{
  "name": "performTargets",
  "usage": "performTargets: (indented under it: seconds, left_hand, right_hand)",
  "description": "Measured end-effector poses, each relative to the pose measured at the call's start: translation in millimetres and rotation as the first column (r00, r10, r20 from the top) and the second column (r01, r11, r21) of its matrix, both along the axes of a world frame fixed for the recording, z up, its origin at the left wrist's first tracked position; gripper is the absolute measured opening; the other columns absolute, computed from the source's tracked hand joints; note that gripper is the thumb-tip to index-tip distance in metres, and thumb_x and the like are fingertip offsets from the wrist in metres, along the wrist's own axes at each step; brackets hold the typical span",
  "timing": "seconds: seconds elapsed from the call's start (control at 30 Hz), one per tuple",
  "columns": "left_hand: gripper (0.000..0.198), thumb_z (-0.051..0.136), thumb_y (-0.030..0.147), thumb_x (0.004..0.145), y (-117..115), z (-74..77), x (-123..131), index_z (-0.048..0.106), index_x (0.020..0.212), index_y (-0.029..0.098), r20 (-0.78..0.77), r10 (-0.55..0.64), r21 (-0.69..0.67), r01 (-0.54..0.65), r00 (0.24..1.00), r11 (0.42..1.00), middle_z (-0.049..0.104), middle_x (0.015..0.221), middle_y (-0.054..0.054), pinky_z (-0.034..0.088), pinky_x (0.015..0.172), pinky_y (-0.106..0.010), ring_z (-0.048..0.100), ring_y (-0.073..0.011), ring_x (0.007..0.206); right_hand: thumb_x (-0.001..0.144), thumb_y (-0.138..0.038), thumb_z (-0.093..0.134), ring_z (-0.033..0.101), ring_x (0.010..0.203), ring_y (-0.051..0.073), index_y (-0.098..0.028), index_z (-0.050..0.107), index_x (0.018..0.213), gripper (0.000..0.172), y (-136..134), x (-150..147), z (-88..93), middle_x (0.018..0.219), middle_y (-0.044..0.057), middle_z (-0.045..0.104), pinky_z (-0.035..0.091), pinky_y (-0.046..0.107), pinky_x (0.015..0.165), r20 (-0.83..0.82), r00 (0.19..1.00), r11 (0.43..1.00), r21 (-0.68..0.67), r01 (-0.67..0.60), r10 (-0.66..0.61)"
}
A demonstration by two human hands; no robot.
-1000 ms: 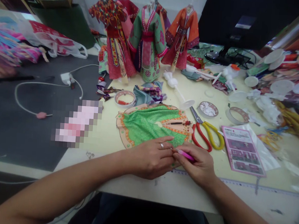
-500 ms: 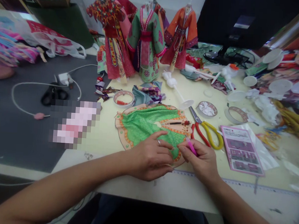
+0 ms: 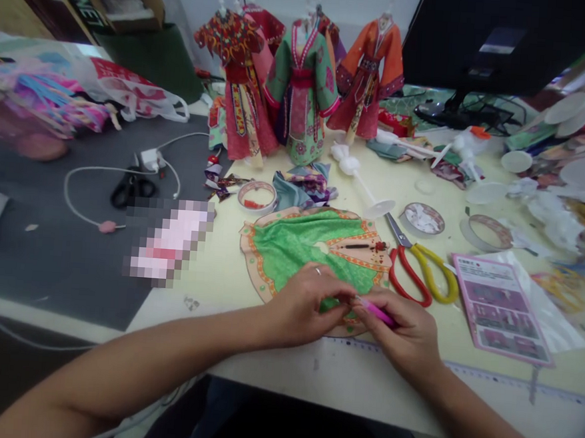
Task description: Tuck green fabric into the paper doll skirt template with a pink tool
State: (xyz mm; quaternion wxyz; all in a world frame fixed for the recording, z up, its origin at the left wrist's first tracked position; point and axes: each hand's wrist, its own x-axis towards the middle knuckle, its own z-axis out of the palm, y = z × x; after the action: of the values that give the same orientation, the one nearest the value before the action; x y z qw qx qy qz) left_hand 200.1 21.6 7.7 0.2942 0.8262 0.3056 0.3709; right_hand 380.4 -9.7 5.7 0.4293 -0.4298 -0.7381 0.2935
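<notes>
A slim pink pen-like tool (image 3: pixel 380 313) with a pale tip is gripped between the thumb and fingers of my right hand (image 3: pixel 409 330). My left hand (image 3: pixel 311 304), a ring on one finger, has its thumb and fingertips drawn together at the tool's tip. What they pinch there is hidden. Beneath both hands lies a green doll garment (image 3: pixel 290 245) with a peach and orange patterned border, spread flat on the table. Its lower edge is partly covered by my hands. Scissors (image 3: pixel 426 275) with red and yellow handles rest just right of the cloth.
Dressed doll stands (image 3: pixel 301 93) rise behind the cloth. Tape rolls (image 3: pixel 256 196), a white stand (image 3: pixel 360 180) and a pink printed card (image 3: pixel 504 307) lie around it. A pixelated pink object (image 3: pixel 173 244), black scissors (image 3: pixel 133 188) and a white cable (image 3: pixel 80 211) are at left.
My left hand has gone from spread fingers to a pinch, meeting the pink tool's tip. My right hand still holds the tool. The view has shifted left, so things appear farther right.
</notes>
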Motion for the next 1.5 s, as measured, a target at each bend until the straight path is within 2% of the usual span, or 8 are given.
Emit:
performTargets:
  seconds: [0.4,0.57,0.73,0.9,1.07,1.17,1.3,1.5]
  left_hand:
    - [0.017,0.05,0.012,0.083,0.7,8.0,-3.1,0.067,0.085,0.015,-0.08,-0.061,-0.069,0.055,0.995,0.996,0.067,0.068,0.0,0.041,0.079,-0.028,0.057,-0.0109,0.065]
    - [0.016,0.05,0.015,0.083,0.3,6.1,-3.9,0.067,0.082,0.015,-0.07,-0.071,-0.166,0.058,0.995,0.984,0.067,0.066,-0.001,0.042,0.071,-0.025,0.058,-0.0112,0.066]
    - [0.016,0.051,0.017,0.082,1.9,6.4,-4.6,0.067,0.082,0.015,-0.06,-0.091,-0.363,0.064,0.994,0.929,0.065,0.067,0.0,0.042,0.064,-0.021,0.057,-0.0098,0.064]
    - [0.017,0.054,0.026,0.082,3.5,9.4,-4.9,0.067,0.081,0.014,-0.034,-0.106,-0.557,0.069,0.994,0.828,0.063,0.067,-0.001,0.04,0.055,-0.018,0.054,-0.0091,0.06]
    - [0.02,0.053,0.029,0.082,2.3,8.5,-5.2,0.066,0.08,0.013,0.002,-0.092,-0.607,0.074,0.996,0.791,0.061,0.064,0.0,0.04,0.05,-0.017,0.052,-0.0078,0.055]
    - [0.019,0.054,0.028,0.082,2.5,8.4,-5.4,0.066,0.081,0.013,0.012,-0.085,-0.595,0.075,0.996,0.8,0.062,0.065,0.0,0.042,0.051,-0.017,0.053,-0.0081,0.055]
    - [0.017,0.054,0.024,0.082,3.8,8.8,-5.5,0.067,0.082,0.014,-0.019,-0.067,-0.522,0.047,0.998,0.852,0.064,0.067,-0.001,0.044,0.055,-0.018,0.056,-0.0093,0.06]
    - [0.016,0.054,0.022,0.083,4.4,5.9,-4.4,0.068,0.08,0.014,-0.041,-0.071,-0.378,0.05,0.997,0.924,0.063,0.063,0.0,0.041,0.058,-0.02,0.055,-0.0091,0.059]
  right_hand:
    - [0.08,-0.015,0.06,0.056,0.056,0.009,-0.021,0.063,0.082,0.007,1.0,1.6,-1.7,0.065,-0.001,0.061,0.044,0.019,0.051,0.033,0.999,0.999,0.04,0.019,-0.02]
    - [0.079,-0.02,0.061,0.055,0.055,0.01,-0.02,0.064,0.079,0.003,0.5,0.3,-1.8,0.064,-0.001,0.062,0.043,0.019,0.049,0.031,0.997,0.997,-0.022,0.076,-0.075]
    - [0.079,-0.027,0.062,0.053,0.052,0.009,-0.019,0.066,0.076,0.01,1.6,-2.0,1.4,0.062,-0.001,0.061,0.043,0.018,0.048,-0.02,0.989,0.971,-0.191,0.143,-0.149]
    - [0.078,-0.031,0.061,0.051,0.051,0.009,-0.017,0.066,0.073,0.015,4.1,-1.8,1.3,0.058,-0.001,0.059,0.042,0.018,0.047,-0.035,0.99,0.958,-0.258,0.124,-0.137]
    - [0.079,-0.032,0.059,0.049,0.051,0.009,-0.017,0.066,0.074,0.017,3.6,-0.1,2.1,0.058,-0.001,0.057,0.041,0.019,0.046,-0.027,0.99,0.953,-0.277,0.124,-0.136]
    - [0.079,-0.03,0.059,0.048,0.049,0.008,-0.017,0.066,0.077,0.014,3.6,1.0,3.3,0.059,-0.001,0.057,0.04,0.019,0.045,-0.059,0.99,0.958,-0.265,0.107,-0.127]
    - [0.078,-0.028,0.061,0.053,0.053,0.01,-0.017,0.066,0.08,0.012,3.4,0.5,4.4,0.063,0.0,0.061,0.043,0.019,0.047,-0.048,0.993,0.963,-0.253,0.09,-0.105]
    - [0.079,-0.029,0.06,0.05,0.05,0.008,-0.017,0.065,0.08,0.013,1.8,-1.5,3.1,0.061,-0.001,0.059,0.041,0.019,0.045,0.002,0.995,0.968,-0.23,0.096,-0.099]
